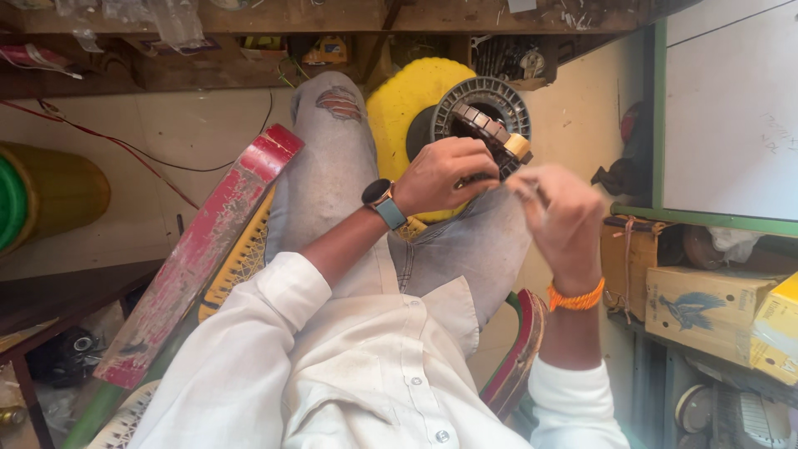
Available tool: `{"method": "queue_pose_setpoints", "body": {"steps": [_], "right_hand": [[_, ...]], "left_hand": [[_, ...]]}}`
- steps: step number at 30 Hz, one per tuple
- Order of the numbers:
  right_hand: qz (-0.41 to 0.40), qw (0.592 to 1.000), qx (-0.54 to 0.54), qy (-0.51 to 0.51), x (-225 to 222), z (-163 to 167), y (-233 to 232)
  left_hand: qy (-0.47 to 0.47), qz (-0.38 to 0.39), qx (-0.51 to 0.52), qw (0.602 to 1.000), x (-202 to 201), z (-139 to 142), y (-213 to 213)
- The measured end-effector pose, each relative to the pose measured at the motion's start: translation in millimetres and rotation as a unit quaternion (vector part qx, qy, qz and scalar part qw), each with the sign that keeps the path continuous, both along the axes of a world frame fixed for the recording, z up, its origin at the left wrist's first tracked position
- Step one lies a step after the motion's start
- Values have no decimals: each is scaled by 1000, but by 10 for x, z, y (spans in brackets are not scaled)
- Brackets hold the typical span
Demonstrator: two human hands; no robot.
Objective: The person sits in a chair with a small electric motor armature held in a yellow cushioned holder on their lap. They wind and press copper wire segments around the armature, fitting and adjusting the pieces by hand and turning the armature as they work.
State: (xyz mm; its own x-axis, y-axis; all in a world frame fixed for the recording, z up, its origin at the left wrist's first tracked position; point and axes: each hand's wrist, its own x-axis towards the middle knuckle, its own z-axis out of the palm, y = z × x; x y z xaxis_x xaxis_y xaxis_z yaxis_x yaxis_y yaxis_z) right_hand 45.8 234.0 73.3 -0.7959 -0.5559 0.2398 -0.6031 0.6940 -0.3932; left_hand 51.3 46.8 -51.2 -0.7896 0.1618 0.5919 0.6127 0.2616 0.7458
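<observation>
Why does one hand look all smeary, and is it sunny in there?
In the head view, the right hand is smeared by motion blur, while the left hand on the ringed motor core stays sharp; light is soft and even, with no hard shadows or glare.

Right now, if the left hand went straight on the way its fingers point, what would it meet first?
The left hand points up-right and already grips the dark ringed motor part. Past that, it would probably meet the grey ribbed spool in front of the yellow disc; depth is unclear.
</observation>
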Motion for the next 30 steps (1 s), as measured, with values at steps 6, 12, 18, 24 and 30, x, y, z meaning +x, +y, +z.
{"method": "queue_pose_setpoints", "body": {"steps": [6,12,18,24,30], "right_hand": [[-29,999,-15,-7,-500,-73,-4],[-56,990,-75,-107,-914,-385,76],[-95,983,-81,-136,-1097,-894,195],[-144,976,-79,-143,-1034,-1043,306],[-218,956,-88,-177,-870,-915,453]], "left_hand": [[-216,97,116,964,14,-86,267],[-254,168,80,949,-67,-74,362],[-307,229,133,914,-92,17,512],[-262,257,54,928,-7,168,492],[113,111,-90,983,-315,219,44]]}}
